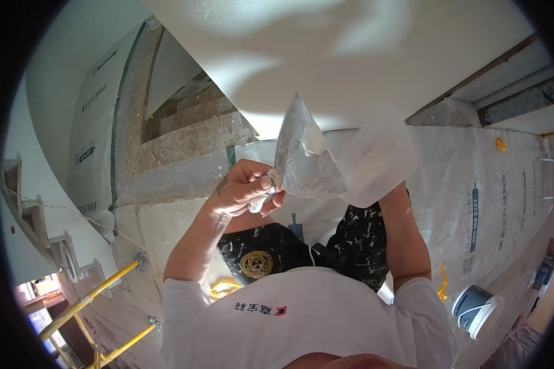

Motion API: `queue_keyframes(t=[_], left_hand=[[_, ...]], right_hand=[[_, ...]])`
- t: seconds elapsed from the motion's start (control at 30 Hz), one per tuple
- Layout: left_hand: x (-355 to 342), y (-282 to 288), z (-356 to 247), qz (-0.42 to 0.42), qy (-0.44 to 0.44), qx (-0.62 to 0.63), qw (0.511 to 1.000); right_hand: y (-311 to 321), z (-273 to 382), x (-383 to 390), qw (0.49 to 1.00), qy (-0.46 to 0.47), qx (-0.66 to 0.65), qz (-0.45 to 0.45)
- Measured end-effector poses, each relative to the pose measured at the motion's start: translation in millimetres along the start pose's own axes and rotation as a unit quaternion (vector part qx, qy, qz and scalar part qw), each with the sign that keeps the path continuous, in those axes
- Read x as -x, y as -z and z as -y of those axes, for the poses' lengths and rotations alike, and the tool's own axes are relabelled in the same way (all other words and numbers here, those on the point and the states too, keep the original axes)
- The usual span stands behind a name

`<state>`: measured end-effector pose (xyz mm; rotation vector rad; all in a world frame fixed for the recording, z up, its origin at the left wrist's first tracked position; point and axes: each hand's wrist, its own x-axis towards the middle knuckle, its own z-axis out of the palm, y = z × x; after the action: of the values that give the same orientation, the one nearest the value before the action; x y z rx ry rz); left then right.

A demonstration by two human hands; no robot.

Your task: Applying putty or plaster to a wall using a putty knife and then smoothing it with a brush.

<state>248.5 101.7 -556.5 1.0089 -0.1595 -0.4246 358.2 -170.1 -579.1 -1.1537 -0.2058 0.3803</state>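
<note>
The grey putty blade (301, 169) is standing out in front of the person, above the lap, with its narrow point reaching upward and its broad face showing. A patch of white paste (314, 142) is clinging to that face near the right edge. The left hand (243, 190) is curling closed around the blade's crusted, pale handle (274, 179), with the thumb lying along it. The right forearm (406, 237) is rising toward a pale, translucent, flat piece (381, 163), which is looking blurred and is covering the right hand; how far open that hand is, and whether it is gripping the piece, I cannot tell. The piece is sitting just beside the blade's right corner; whether the two are touching is unclear.

Below the blade, a small dark-blue scraper (296, 227) is showing between the legs. The person is wearing a white shirt (326, 317) and black shorts (364, 246) spattered with pale flecks. A smooth white panel (363, 67) is spreading across the top of the view, catching bright patches of light. Printed protective sheeting (449, 203) is lying to the right, where a dark bucket (471, 309) with a white rim is sitting near the person's elbow. Yellow bars (92, 297) are slanting in at the lower left.
</note>
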Motion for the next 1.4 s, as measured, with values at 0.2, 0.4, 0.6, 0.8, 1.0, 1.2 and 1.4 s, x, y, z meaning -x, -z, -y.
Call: queue_keyframes(t=[0.2,0.4,0.6,0.8,1.0,1.2,1.4], left_hand=[[-4.7,8.1,9.1,0.068,0.053,0.066,0.994],[47.6,40.8,-11.0,-0.007,-0.110,0.016,0.994],[64.7,42.9,14.2,-0.113,-0.177,0.081,0.974],[53.6,38.3,14.7,-0.125,-0.172,0.062,0.975],[52.2,38.3,0.0,-0.123,-0.150,0.021,0.981],[50.3,41.0,0.5,-0.151,-0.191,0.035,0.969],[68.0,52.4,-0.6,-0.162,-0.207,0.027,0.965]], right_hand=[[9.3,9.3,-9.6,0.946,-0.053,0.243,0.205],[32.3,51.9,-30.2,0.991,0.081,0.083,0.063],[57.0,52.4,-96.7,0.869,0.219,0.442,-0.038],[-31.9,70.9,-141.1,0.817,0.328,0.447,-0.158],[-26.5,49.0,-147.4,0.646,0.538,0.528,-0.118],[-47.4,154.5,-137.9,0.738,0.473,0.466,-0.119],[31.4,59.7,-134.4,0.692,0.369,0.619,-0.039]])
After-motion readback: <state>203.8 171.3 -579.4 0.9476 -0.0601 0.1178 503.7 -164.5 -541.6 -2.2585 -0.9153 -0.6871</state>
